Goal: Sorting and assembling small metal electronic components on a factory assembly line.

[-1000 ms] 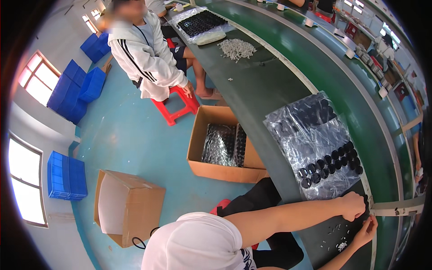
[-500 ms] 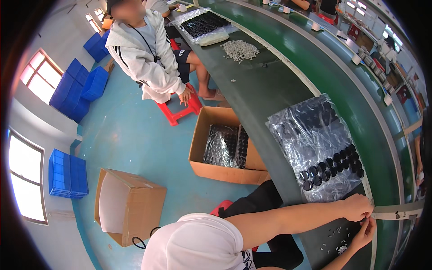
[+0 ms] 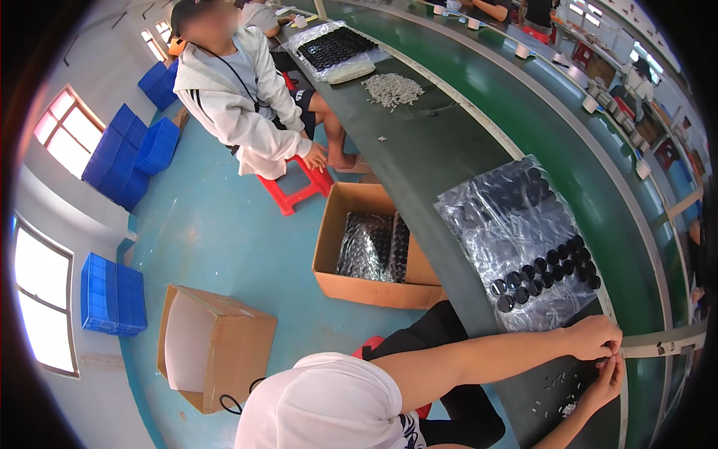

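Note:
My left hand (image 3: 593,337) reaches across the dark green bench, its fingers closed in a pinch. Just below it, the fingers of my right hand (image 3: 606,383) are pressed together too. The fingertips of both meet by the bench's pale edge strip; whatever is between them is too small or hidden to name. Beyond my left hand lies a clear plastic bag (image 3: 479,217), with several round black glossy caps (image 3: 535,287) in rows on its near part. Small white pieces (image 3: 568,409) lie scattered on the bench beside my right hand.
An open cardboard box (image 3: 329,258) with plastic-wrapped black parts stands left of the bench; another cardboard box (image 3: 243,352) is on the floor. A person (image 3: 239,105) sits on a red stool (image 3: 288,196). A white heap of small pieces (image 3: 393,90) lies farther up the bench (image 3: 419,161).
My hands stay together at the bench edge, with only slight finger movement. The seated person has shifted slightly, and the view has moved a little.

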`<state>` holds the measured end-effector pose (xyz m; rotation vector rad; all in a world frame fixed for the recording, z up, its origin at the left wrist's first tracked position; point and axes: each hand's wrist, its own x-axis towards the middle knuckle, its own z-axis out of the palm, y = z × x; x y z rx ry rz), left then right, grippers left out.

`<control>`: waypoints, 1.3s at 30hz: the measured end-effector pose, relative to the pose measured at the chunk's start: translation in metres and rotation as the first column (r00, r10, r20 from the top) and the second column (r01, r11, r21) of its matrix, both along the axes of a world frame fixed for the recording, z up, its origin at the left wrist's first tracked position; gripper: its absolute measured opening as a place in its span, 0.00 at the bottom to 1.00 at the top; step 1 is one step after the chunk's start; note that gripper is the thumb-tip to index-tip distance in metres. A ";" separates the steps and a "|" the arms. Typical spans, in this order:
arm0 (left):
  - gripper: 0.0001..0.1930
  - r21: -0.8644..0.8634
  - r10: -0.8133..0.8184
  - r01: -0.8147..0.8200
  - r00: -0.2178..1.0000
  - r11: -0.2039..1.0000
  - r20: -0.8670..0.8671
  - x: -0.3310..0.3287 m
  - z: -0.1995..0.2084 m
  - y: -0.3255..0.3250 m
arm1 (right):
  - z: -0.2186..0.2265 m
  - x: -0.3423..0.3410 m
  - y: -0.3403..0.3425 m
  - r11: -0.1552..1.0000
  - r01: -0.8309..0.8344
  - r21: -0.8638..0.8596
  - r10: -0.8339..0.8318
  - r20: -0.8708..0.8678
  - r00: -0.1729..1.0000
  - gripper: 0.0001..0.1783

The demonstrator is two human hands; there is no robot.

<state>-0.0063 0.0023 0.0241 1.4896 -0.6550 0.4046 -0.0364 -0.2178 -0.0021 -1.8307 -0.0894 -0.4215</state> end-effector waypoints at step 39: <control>0.04 0.062 -0.147 0.150 0.988 0.987 -0.047 -0.001 0.017 0.016 | 0.036 -0.017 0.052 0.887 -0.118 0.447 0.181 -0.100 0.978 0.10</control>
